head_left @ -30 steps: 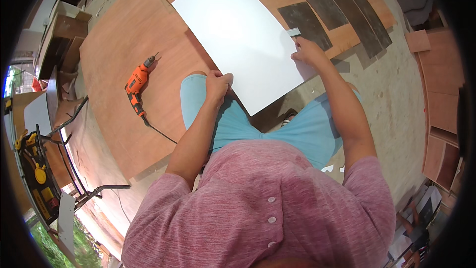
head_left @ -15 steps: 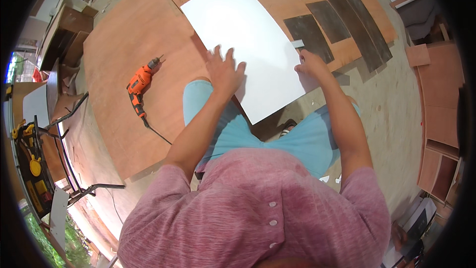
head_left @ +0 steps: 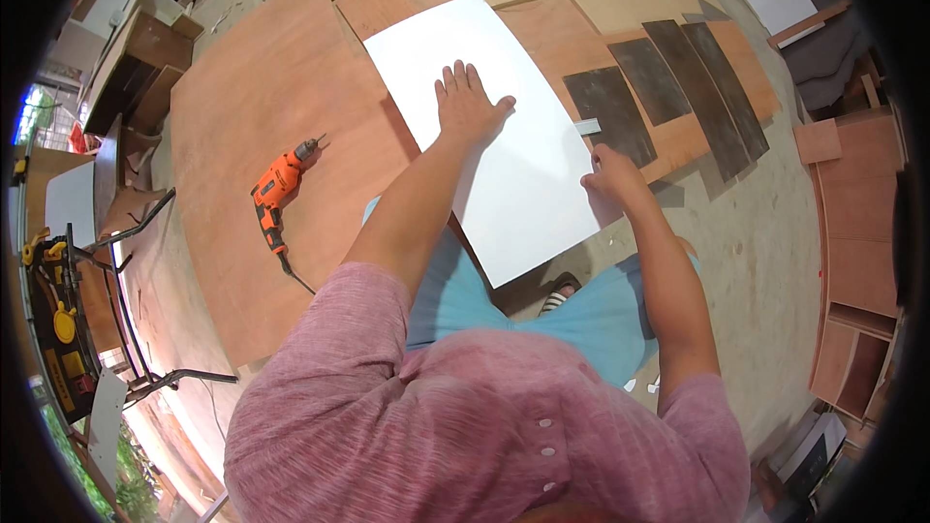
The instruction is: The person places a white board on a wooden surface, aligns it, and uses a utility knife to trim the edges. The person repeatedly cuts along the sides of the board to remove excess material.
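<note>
A white rectangular panel lies at a slant in front of me, its near corner above the gap between my knees. My left hand rests on its upper middle with fingers stretched and spread. At the panel's right edge my right hand is closed, fingers curled and thumb toward the panel; what it holds, if anything, is hidden. Just beyond that hand, a short light-grey metal strip sticks out from the panel's edge. Left of the panel an orange and black power drill with a bit in its chuck lies on a brown plywood sheet.
Several dark boards lie on wooden sheets to the right of the panel. Wooden cabinet parts stand at the far right. On the left are a black metal frame with a yellow and black tool and stacked furniture pieces.
My left hand has slid from the panel's left edge farther up onto its middle and now lies flat. The right hand stays by the right edge. The whole view has shifted slightly downward.
</note>
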Demonstrator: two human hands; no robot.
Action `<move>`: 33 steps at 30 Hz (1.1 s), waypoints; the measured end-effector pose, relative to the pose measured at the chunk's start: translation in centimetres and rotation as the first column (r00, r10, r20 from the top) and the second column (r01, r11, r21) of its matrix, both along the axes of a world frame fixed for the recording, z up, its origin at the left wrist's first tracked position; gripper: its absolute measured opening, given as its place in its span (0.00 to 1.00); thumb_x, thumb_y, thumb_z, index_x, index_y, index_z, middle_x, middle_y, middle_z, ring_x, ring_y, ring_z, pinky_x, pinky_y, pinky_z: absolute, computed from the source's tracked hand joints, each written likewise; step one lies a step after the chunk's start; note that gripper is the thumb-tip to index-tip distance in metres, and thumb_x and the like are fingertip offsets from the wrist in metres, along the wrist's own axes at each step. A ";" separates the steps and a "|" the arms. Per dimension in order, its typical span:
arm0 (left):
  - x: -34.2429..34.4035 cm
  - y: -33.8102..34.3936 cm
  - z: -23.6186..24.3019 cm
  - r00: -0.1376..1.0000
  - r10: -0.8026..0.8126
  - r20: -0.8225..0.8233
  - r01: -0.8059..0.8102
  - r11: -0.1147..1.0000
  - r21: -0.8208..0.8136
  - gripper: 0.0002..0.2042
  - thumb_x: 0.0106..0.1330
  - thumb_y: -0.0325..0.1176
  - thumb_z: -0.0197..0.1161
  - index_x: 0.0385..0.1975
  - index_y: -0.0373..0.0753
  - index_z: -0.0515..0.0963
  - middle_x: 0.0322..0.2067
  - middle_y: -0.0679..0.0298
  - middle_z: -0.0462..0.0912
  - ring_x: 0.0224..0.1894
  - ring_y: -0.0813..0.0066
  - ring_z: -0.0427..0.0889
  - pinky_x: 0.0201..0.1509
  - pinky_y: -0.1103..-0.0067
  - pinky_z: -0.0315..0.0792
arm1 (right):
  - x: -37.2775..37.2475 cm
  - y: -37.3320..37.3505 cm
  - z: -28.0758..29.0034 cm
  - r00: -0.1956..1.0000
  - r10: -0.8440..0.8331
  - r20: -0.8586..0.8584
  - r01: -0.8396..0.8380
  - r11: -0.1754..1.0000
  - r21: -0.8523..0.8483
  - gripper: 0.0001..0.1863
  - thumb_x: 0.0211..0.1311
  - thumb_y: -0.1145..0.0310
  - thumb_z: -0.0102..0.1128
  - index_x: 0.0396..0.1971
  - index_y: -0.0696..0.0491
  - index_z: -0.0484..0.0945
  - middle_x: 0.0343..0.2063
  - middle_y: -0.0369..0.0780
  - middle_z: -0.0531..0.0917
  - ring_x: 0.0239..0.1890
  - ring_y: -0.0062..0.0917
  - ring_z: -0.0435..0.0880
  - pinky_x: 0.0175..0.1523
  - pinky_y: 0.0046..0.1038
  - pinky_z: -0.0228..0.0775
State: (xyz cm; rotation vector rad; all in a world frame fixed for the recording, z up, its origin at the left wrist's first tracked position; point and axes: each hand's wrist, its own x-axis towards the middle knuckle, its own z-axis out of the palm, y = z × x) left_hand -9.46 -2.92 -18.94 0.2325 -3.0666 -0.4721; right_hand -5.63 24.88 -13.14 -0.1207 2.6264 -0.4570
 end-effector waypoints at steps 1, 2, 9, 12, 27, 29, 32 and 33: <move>-1.0 -0.7 -0.1 1.000 0.001 -0.015 -0.001 1.000 -0.003 0.47 0.67 0.60 0.52 0.72 0.25 0.48 0.75 0.41 0.45 0.77 0.43 0.40 0.79 0.58 0.36 | -0.1 0.1 0.0 1.000 0.002 -0.004 -0.002 1.000 -0.012 0.25 0.48 0.64 0.73 0.47 0.55 0.76 0.45 0.53 0.84 0.48 0.47 0.84 0.52 0.41 0.75; -2.0 -1.2 0.0 1.000 0.020 -0.015 -0.020 1.000 -0.006 0.47 0.66 0.61 0.52 0.72 0.25 0.48 0.75 0.41 0.45 0.77 0.43 0.40 0.79 0.58 0.36 | -0.2 0.0 0.1 1.000 -0.002 -0.001 0.002 1.000 -0.008 0.25 0.48 0.64 0.73 0.46 0.55 0.76 0.45 0.53 0.84 0.47 0.47 0.84 0.52 0.41 0.75; -7.8 -5.1 -0.8 0.992 0.118 -0.050 -0.121 0.991 -0.065 0.51 0.63 0.66 0.52 0.72 0.26 0.50 0.74 0.39 0.46 0.77 0.42 0.41 0.79 0.59 0.37 | -0.3 -0.5 0.1 0.997 -0.057 0.049 0.057 0.998 0.001 0.25 0.47 0.65 0.73 0.45 0.55 0.75 0.43 0.53 0.84 0.46 0.48 0.84 0.50 0.41 0.76; -9.8 -7.0 -0.8 0.991 0.127 -0.035 -0.130 0.987 -0.091 0.51 0.63 0.67 0.52 0.73 0.27 0.50 0.74 0.40 0.46 0.77 0.43 0.41 0.79 0.59 0.37 | -0.3 -0.5 0.0 0.997 -0.062 0.051 0.063 0.998 -0.002 0.25 0.46 0.65 0.72 0.46 0.55 0.75 0.43 0.53 0.84 0.46 0.48 0.84 0.50 0.41 0.76; -10.9 -8.7 -2.1 0.997 0.006 -0.078 -0.026 0.965 -0.260 0.47 0.65 0.68 0.49 0.74 0.36 0.53 0.75 0.49 0.50 0.76 0.43 0.46 0.77 0.52 0.42 | -0.8 0.1 -0.8 0.998 -0.034 0.043 0.035 0.999 -0.035 0.26 0.48 0.62 0.71 0.48 0.53 0.75 0.43 0.51 0.85 0.46 0.46 0.85 0.50 0.40 0.76; -9.2 -7.2 -2.5 0.996 -0.029 -0.085 0.006 0.966 -0.260 0.46 0.66 0.68 0.49 0.74 0.37 0.53 0.75 0.49 0.50 0.76 0.42 0.45 0.77 0.51 0.41 | -0.5 0.4 -0.7 0.997 -0.048 0.058 0.050 0.998 -0.034 0.27 0.48 0.62 0.72 0.49 0.53 0.75 0.43 0.51 0.85 0.46 0.45 0.85 0.50 0.39 0.76; -6.3 -5.1 -1.4 0.998 -0.047 -0.040 0.035 0.964 -0.263 0.45 0.67 0.67 0.47 0.75 0.38 0.52 0.75 0.49 0.48 0.77 0.40 0.43 0.77 0.50 0.38 | -0.6 1.0 -1.8 0.997 -0.058 0.054 0.062 0.994 -0.085 0.26 0.48 0.62 0.72 0.48 0.54 0.76 0.42 0.50 0.85 0.44 0.43 0.86 0.47 0.39 0.77; -5.2 -4.3 -1.0 0.998 -0.055 -0.021 0.047 0.963 -0.267 0.45 0.67 0.67 0.47 0.75 0.38 0.51 0.76 0.49 0.47 0.77 0.40 0.42 0.77 0.50 0.37 | -0.7 1.3 -2.3 0.997 -0.057 0.049 0.062 0.992 -0.110 0.25 0.48 0.62 0.71 0.47 0.55 0.77 0.42 0.49 0.85 0.43 0.42 0.86 0.46 0.38 0.78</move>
